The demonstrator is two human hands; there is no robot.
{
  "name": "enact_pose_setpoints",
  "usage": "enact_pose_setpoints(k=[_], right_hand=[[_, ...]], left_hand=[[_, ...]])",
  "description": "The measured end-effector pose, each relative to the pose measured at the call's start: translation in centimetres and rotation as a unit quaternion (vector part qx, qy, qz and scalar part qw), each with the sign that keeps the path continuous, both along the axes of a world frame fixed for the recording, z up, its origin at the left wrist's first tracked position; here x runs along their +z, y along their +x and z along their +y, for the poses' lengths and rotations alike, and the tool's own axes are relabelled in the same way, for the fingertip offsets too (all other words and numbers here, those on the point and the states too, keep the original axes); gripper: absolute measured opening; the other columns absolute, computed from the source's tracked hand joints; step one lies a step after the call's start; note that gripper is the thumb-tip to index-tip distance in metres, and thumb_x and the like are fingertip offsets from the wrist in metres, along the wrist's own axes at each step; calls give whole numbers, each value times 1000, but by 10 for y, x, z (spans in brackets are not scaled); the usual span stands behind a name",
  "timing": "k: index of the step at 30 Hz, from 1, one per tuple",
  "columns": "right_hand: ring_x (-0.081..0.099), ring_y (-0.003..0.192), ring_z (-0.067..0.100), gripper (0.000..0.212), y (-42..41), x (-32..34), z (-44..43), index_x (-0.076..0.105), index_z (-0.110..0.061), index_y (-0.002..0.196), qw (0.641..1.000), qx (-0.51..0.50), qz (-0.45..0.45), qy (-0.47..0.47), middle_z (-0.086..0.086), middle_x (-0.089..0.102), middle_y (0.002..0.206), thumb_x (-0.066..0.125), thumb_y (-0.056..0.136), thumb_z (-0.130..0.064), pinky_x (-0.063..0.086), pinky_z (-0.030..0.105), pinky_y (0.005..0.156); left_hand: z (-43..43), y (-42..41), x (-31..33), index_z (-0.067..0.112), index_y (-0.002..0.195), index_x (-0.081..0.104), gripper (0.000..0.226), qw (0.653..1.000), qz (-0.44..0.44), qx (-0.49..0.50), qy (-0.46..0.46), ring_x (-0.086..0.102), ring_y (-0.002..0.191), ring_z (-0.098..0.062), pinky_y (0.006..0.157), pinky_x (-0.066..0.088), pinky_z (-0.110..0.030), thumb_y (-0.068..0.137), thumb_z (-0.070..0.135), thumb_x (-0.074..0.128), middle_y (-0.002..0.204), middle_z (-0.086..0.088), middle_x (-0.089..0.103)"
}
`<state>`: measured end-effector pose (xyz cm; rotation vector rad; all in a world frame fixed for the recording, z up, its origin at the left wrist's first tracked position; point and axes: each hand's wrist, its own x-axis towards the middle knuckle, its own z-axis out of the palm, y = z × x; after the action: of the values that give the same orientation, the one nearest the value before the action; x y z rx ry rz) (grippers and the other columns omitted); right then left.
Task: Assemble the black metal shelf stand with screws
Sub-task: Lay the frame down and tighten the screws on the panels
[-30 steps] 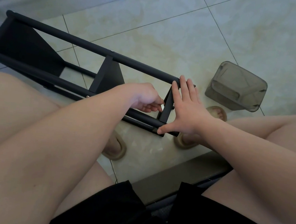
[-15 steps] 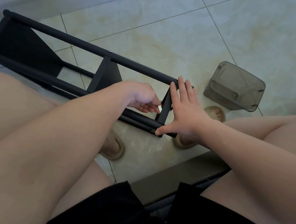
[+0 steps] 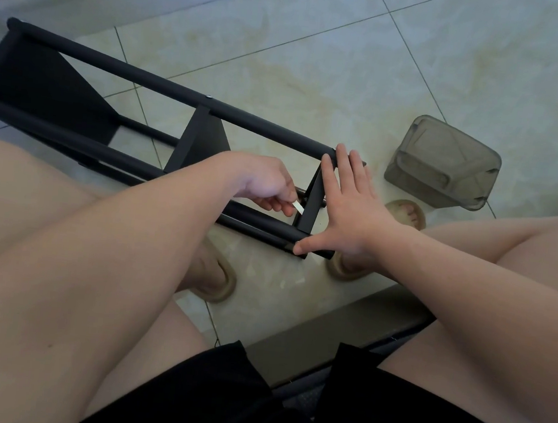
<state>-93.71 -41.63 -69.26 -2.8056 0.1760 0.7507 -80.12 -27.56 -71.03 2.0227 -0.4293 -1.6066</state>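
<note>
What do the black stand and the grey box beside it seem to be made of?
Black stand: likely painted metal, matte; round tubes, a screw head at a joint. Grey box: probably translucent smoky plastic; its inner shapes show through the walls.

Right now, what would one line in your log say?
left hand: pinches small pale tool | right hand: flat against shelf stand | shelf stand: lying on floor

The matt black metal stand (image 3: 166, 91) lies on glossy marbled tile floor (image 3: 321, 60) beside a smoky translucent plastic bin (image 3: 444, 161).
</note>
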Motion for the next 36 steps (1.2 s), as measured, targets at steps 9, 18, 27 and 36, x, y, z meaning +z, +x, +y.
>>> enact_pose_setpoints(k=[9,18,27,36], right_hand=[[-32,150,34,159,0,-4,-1,-23,-11,157,1000,-1,-3,-1,14,-34,162,60,51,-96,-15,47,122],[-32,150,34,161,1,-6,-3,-23,-12,157,1000,-3,1,2,13,-35,162,51,45,-100,-14,48,122],[-32,150,33,161,1,-7,-3,-24,-13,157,1000,-7,0,3,12,-35,162,49,42,-100,-17,45,119],[-32,150,34,160,2,-6,-2,-23,-12,157,1000,-5,-3,0,13,-34,162,58,48,-97,-17,44,118]], left_hand=[[1,-1,7,15,89,66,18,995,-39,-89,19,64,77,-6,68,50,-22,101,13,53,81,8,75],[3,-5,7,16,93,70,13,985,-86,-150,27,64,95,-14,84,50,-28,99,16,57,101,2,75],[3,-7,9,22,95,70,8,967,-136,-209,51,57,87,-14,80,40,-28,97,25,62,86,14,63],[0,3,19,18,96,75,16,974,-161,-149,50,67,85,-12,66,50,-25,94,19,59,76,13,74]])
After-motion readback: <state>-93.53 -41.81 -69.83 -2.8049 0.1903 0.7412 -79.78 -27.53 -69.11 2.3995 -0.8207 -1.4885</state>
